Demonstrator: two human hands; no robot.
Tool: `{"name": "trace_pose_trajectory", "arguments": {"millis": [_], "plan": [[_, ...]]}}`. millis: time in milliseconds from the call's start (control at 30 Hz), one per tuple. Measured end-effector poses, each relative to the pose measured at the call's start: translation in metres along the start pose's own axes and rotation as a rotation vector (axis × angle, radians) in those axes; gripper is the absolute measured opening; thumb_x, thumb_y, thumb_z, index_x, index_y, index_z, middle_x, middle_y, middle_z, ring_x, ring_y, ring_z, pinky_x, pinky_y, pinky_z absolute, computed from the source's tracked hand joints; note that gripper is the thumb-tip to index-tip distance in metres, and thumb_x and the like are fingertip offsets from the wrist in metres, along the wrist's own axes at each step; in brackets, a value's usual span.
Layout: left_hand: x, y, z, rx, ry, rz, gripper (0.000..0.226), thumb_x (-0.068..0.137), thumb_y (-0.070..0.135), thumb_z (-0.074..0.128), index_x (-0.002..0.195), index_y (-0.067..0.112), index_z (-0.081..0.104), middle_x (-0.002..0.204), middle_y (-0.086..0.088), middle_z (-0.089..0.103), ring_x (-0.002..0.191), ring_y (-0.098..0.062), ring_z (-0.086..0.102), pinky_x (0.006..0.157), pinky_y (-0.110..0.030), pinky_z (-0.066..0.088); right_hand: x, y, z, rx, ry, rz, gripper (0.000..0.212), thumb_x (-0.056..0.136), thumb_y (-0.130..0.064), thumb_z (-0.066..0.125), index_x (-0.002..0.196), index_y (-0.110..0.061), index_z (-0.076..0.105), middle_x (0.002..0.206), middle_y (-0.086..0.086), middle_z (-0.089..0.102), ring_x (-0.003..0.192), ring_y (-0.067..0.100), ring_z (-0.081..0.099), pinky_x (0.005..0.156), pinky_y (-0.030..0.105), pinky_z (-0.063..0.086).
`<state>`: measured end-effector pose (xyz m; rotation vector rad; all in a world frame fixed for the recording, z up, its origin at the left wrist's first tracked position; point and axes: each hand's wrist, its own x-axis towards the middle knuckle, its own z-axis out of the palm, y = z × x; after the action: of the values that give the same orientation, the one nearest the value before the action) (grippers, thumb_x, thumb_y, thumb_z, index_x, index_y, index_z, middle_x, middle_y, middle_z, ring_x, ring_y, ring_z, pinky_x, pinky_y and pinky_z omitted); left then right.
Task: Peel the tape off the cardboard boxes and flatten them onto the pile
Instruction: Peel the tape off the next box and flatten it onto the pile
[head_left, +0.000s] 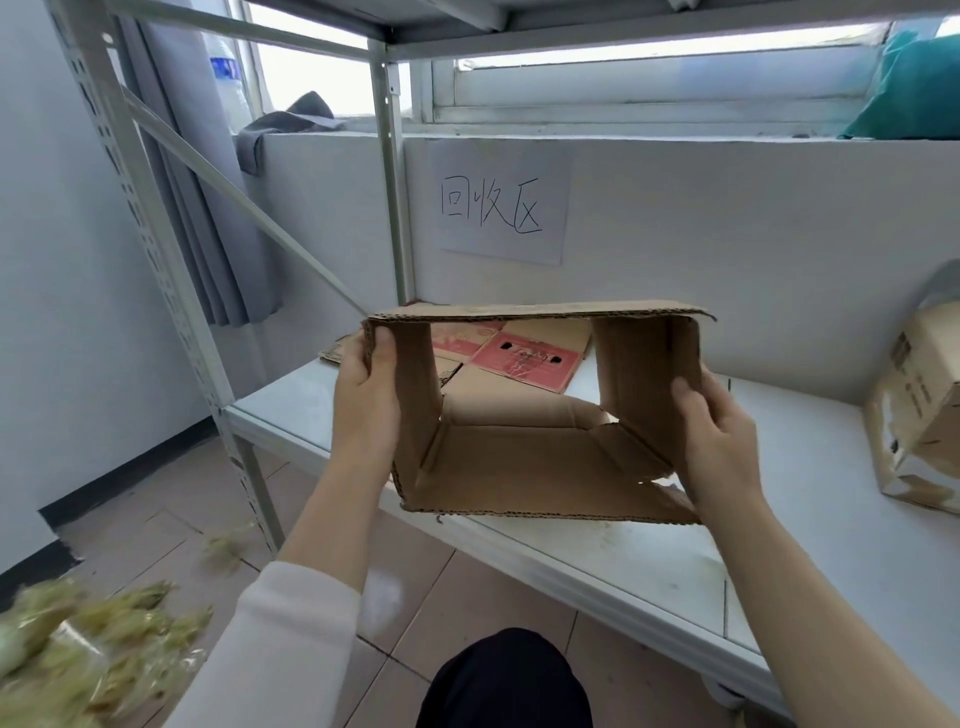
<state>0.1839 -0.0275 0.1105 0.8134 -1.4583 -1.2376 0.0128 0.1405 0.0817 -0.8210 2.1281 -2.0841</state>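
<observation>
We note brown corrugated box (530, 457): open-ended tube, ragged edges, held over front edge of white shelf (675, 561). Left hand (363, 395) grips 9 o'clock wall, thumb inside. Right hand (719, 441) grips 3 o'clock wall likewise. Flat pile (519, 353), red-printed, on shelf at 12 o'clock beyond box.

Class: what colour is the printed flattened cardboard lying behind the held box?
Red and pink print on the flattened cardboard, best in the head view.
</observation>
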Motion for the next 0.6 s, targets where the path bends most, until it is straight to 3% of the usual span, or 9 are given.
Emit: {"name": "trace_pose_trajectory", "arguments": {"millis": [67, 133, 233, 267, 367, 433, 500, 600], "plan": [[0.007, -0.01, -0.004, -0.022, 0.02, -0.049, 0.034, 0.094, 0.053, 0.035, 0.116, 0.031, 0.05, 0.113, 0.005, 0.058, 0.113, -0.021, 0.053, 0.103, -0.045, 0.042, -0.004, -0.003, -0.009, 0.059, 0.004, -0.031, 0.022, 0.096, -0.024, 0.045, 0.096, -0.027, 0.067, 0.076, -0.023, 0.065, 0.079, 0.001, 0.056, 0.078, 0.023, 0.042], [0.009, -0.011, -0.006, -0.091, 0.02, -0.091, 0.038, 0.089, 0.062, 0.036, 0.111, 0.034, 0.049, 0.114, 0.004, 0.06, 0.113, -0.021, 0.055, 0.101, -0.046, 0.043, -0.006, -0.003, -0.015, 0.048, -0.009, -0.053, 0.029, 0.097, -0.026, 0.042, 0.077, -0.028, 0.063, 0.061, -0.018, 0.061, 0.064, -0.001, 0.052, 0.07, 0.024, 0.039], [0.007, 0.0, -0.012, -0.325, 0.003, -0.197, 0.056, 0.088, 0.069, 0.026, 0.099, 0.024, 0.059, 0.102, -0.001, 0.065, 0.098, -0.018, 0.061, 0.092, -0.036, 0.048, -0.014, -0.002, -0.022, -0.047, -0.068, -0.091, 0.032, 0.097, -0.026, 0.04, 0.08, -0.01, 0.063, 0.072, 0.012, 0.061, 0.069, 0.016, 0.051, 0.068, 0.027, 0.04], [0.007, 0.004, -0.018, -0.364, -0.012, -0.227, 0.064, 0.087, 0.07, 0.022, 0.089, 0.022, 0.064, 0.093, -0.001, 0.069, 0.092, -0.017, 0.064, 0.089, -0.034, 0.048, -0.017, 0.0, -0.025, -0.109, -0.111, -0.128, 0.031, 0.097, -0.023, 0.041, 0.081, -0.009, 0.063, 0.069, 0.011, 0.06, 0.066, 0.015, 0.05, 0.065, 0.021, 0.039], [0.009, 0.005, -0.041, -0.447, -0.134, -0.278, 0.071, 0.088, 0.067, 0.027, 0.07, 0.019, 0.076, 0.077, 0.0, 0.075, 0.083, -0.016, 0.071, 0.083, -0.03, 0.054, -0.033, 0.01, -0.027, -0.283, -0.295, -0.247, 0.021, 0.094, -0.013, 0.047, 0.096, -0.022, 0.066, 0.057, -0.02, 0.06, 0.057, -0.001, 0.053, 0.052, 0.006, 0.037], [0.008, 0.0, -0.058, -0.494, -0.134, -0.394, 0.052, 0.092, 0.054, 0.04, 0.083, 0.015, 0.073, 0.081, -0.006, 0.075, 0.09, -0.023, 0.069, 0.084, -0.035, 0.052, -0.043, 0.017, -0.024, -0.353, -0.405, -0.289, 0.028, 0.091, -0.011, 0.051, 0.112, -0.026, 0.063, 0.069, -0.028, 0.062, 0.066, -0.004, 0.058, 0.058, 0.004, 0.041], [0.006, -0.013, -0.075, -0.479, -0.075, -0.491, 0.029, 0.095, 0.033, 0.045, 0.1, 0.011, 0.063, 0.087, -0.009, 0.073, 0.088, -0.026, 0.067, 0.078, -0.037, 0.052, -0.05, 0.023, -0.019, -0.417, -0.495, -0.327, 0.037, 0.09, -0.015, 0.053, 0.121, -0.035, 0.052, 0.101, -0.02, 0.062, 0.089, 0.001, 0.059, 0.068, 0.003, 0.044], [0.001, -0.037, -0.098, -0.527, -0.032, -0.518, 0.028, 0.094, 0.01, 0.036, 0.114, 0.007, 0.056, 0.091, -0.01, 0.072, 0.082, -0.023, 0.07, 0.065, -0.033, 0.055, -0.056, 0.029, -0.012, -0.543, -0.652, -0.353, 0.041, 0.089, -0.033, 0.055, 0.122, -0.05, 0.039, 0.123, -0.026, 0.048, 0.115, -0.001, 0.046, 0.085, 0.005, 0.04]]}}
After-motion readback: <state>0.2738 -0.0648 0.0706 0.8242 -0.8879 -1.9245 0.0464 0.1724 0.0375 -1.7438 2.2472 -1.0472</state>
